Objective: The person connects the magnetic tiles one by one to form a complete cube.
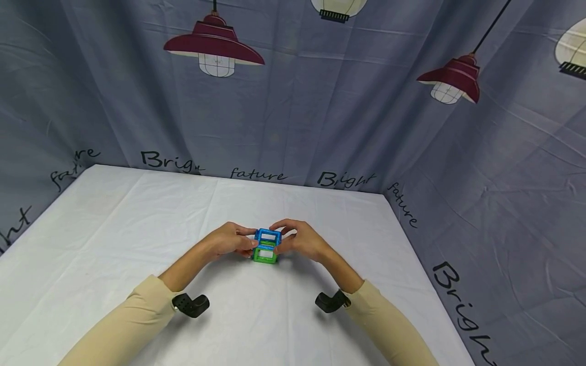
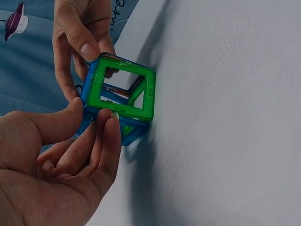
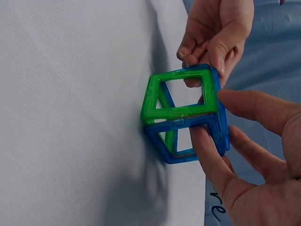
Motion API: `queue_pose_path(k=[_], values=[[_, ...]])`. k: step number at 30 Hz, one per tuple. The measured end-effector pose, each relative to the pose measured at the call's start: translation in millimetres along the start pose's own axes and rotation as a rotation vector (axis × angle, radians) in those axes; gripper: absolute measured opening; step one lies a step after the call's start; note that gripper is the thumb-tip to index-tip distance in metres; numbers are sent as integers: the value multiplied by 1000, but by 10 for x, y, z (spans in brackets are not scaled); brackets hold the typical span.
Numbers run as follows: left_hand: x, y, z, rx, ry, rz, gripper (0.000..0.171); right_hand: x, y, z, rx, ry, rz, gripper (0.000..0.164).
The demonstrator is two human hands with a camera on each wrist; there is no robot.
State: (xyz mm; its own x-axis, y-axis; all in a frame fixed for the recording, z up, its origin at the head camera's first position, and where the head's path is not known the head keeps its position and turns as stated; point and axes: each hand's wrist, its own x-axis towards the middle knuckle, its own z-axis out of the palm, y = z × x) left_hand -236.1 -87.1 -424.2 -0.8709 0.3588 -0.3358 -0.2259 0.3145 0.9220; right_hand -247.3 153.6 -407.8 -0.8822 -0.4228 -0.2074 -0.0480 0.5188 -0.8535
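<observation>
A small cube built of square magnetic tiles [image 1: 264, 262], open-framed in blue and green, sits between both hands over the white tabletop. In the left wrist view a green tile [image 2: 149, 96] faces the camera, with blue tiles around it. The left hand [image 1: 229, 240] pinches one side, thumb at the top edge and fingers against the side tile. From the other side, the right hand [image 1: 304, 241] grips the cube; in the right wrist view its thumb touches the upper edge and a finger lies against a blue side tile [image 3: 162, 148]. Some fingertips are hidden behind the frames.
A white cloth [image 1: 137, 218] covers the table. Behind and to the right hangs a grey-blue curtain [image 1: 293, 112] printed with lamps and lettering. Black wrist-worn cameras [image 1: 192, 305] sit at both sleeve cuffs.
</observation>
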Motion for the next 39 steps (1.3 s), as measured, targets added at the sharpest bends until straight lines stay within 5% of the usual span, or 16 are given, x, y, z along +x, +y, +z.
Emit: queue_pose_path(k=[15, 39], values=[[42, 27, -35, 18, 60, -9, 58, 133, -12, 49, 50, 43, 30, 51], [30, 62, -57, 71, 32, -7, 61, 138, -13, 43, 20, 55, -2, 55]])
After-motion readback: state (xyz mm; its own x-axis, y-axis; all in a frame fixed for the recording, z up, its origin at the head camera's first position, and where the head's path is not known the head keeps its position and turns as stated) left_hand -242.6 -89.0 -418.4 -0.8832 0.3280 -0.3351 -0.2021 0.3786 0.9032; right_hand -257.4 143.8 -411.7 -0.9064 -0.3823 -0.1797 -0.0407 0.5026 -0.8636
